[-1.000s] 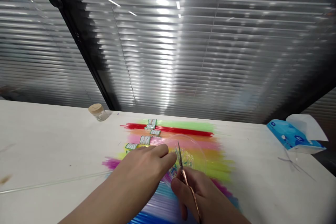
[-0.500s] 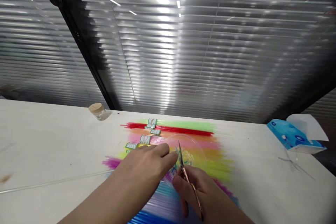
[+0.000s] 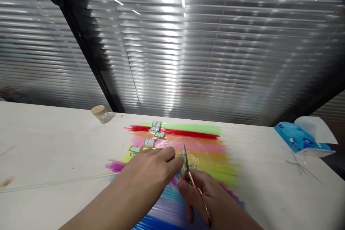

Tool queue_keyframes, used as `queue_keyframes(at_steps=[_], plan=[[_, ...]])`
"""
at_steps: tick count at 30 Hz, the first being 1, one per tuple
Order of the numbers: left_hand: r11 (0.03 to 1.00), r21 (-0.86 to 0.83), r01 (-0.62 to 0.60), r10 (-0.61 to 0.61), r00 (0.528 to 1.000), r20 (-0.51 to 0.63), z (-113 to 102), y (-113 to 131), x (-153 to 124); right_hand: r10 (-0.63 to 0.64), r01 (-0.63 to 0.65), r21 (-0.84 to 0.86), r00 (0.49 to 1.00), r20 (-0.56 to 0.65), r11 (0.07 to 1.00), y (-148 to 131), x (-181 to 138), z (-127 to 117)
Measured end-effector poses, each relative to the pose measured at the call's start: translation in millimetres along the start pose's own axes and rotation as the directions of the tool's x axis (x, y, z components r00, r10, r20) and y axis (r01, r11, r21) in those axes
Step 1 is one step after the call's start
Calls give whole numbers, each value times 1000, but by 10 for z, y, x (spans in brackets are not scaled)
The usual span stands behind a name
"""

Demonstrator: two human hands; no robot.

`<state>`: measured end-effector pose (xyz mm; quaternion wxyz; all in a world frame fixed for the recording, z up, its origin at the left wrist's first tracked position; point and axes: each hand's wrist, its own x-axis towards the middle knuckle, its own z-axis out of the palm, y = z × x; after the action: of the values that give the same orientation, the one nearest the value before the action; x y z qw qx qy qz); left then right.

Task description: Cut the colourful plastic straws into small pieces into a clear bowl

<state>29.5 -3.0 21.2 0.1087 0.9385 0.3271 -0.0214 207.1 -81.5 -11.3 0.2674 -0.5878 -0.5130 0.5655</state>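
Nearest, blue straws (image 3: 155, 224) begin the spread on the table (image 3: 67, 140). Above it are two hands. The right hand (image 3: 198, 190) has its fingers wrapped round one pair of scissors (image 3: 187, 163), tips pointing away from the body, probably to bring the blades alongside the other hand's fingertips. The left hand (image 3: 155, 167) has bent fingers; whether they pinch anything cannot be told, since the tips are hidden. Two pale strands (image 3: 61, 182) run from behind that forearm toward the left edge, perhaps led sideways to keep their length out of the way. Beneath the blades sits one clear bowl (image 3: 186, 137) holding snippets (image 3: 192, 160) (too many to count), seemingly placed there to catch pieces. Beyond it the spread runs through yellow and pink to red straws (image 3: 199, 134) and green, roughly ten bands, apparently sorted by colour; at least five paper labels (image 3: 149, 142) lie across them. Farther off stand one lidded jar (image 3: 99, 113), left, and one tissue pack (image 3: 299, 140), right, both clear of the work, before the blinds (image 3: 188, 61).
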Motion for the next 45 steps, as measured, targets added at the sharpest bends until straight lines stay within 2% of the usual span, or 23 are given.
queue_keyframes(at_steps=[8,15,21,29,34,45], plan=[[999,24,24,-24,999,31,-9,11,15,-19,18,-18,1000,-14,1000,40,51,27],[998,44,44,-47,996,73,2,-6,-3,14,-13,-36,1000,7,999,-14,50,17],[998,33,62,-64,997,51,-9,-17,-1,24,-25,-57,1000,-17,998,6,58,30],[995,53,81,-85,992,89,-56,4,8,13,-15,-85,999,-31,996,13,24,28],[1000,0,24,-24,999,23,-21,-6,-23,-2,0,-129,1000,-14,992,52,42,19],[999,-42,-25,26,1000,7,-42,23,-23,-48,47,-78,999,-8,996,67,55,24]])
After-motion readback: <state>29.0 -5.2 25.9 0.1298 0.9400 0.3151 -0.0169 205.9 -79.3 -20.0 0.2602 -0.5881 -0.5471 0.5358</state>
